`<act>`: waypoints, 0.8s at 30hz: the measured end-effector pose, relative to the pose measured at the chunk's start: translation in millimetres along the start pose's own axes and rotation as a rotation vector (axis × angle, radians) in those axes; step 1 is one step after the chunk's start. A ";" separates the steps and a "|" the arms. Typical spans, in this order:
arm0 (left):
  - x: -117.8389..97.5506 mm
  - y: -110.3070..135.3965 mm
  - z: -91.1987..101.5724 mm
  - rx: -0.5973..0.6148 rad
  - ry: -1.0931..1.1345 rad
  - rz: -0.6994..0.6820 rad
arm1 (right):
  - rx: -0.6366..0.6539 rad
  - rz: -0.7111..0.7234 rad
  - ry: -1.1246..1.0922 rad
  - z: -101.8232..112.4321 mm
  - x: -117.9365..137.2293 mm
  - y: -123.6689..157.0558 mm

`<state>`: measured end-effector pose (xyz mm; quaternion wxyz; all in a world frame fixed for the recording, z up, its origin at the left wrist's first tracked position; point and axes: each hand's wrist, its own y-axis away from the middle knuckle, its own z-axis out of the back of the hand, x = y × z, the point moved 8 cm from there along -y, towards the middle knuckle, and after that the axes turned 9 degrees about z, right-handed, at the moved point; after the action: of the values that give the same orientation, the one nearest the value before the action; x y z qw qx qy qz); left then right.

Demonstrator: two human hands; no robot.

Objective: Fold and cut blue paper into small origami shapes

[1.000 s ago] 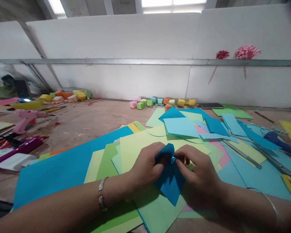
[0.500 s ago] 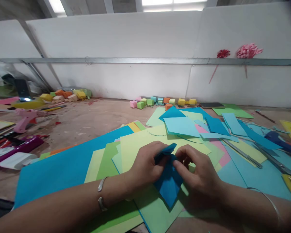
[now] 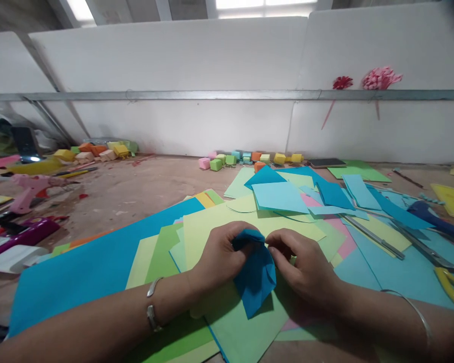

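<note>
A folded piece of blue paper (image 3: 254, 282) hangs over the light green sheets, its lower end coming to a point. My left hand (image 3: 227, 252) pinches its upper folded part between thumb and curled fingers. At the paper's right edge, my right hand (image 3: 302, 257) has thumb and forefinger closed on the edge; the fingertips are partly hidden. Under both hands lie a pale yellow sheet (image 3: 208, 237) and a light green sheet (image 3: 257, 338), with a large blue sheet (image 3: 79, 272) to the left.
Scissors (image 3: 431, 254) and a pen (image 3: 374, 237) lie on papers at the right. A pink glue gun (image 3: 26, 191) and a white adapter (image 3: 17, 258) sit at the left. Small paper cubes (image 3: 215, 164) line the back, near a dark phone (image 3: 328, 163).
The blue paper has turned in my hands, so its lower point now sits further left. Its right side has bent and curved. The whole view has shifted slightly.
</note>
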<state>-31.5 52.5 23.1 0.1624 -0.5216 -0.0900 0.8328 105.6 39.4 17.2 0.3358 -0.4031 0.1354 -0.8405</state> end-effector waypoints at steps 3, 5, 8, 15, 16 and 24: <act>-7.6 1.8 2.1 -0.010 -0.003 -0.050 | 0.048 0.037 0.015 -3.8 2.8 -0.5; -12.0 2.3 2.4 -0.003 -0.013 -0.090 | 0.068 0.053 0.012 -5.4 4.4 -0.2; -18.0 3.0 3.3 -0.009 -0.069 -0.172 | 0.062 0.080 -0.011 -5.0 8.4 0.2; -32.8 10.0 6.4 -0.035 -0.164 -0.424 | 0.064 0.118 0.003 -8.3 10.2 2.8; -35.4 11.2 6.1 -0.022 -0.165 -0.462 | 0.059 0.124 0.007 -8.6 9.9 3.2; -40.3 11.2 4.9 0.098 -0.036 -0.465 | 0.016 0.224 0.003 -6.8 15.0 3.0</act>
<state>-21.6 27.4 55.6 0.3735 -0.4635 -0.1701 0.7853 95.0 26.8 20.1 0.4308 -0.3812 0.1734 -0.7994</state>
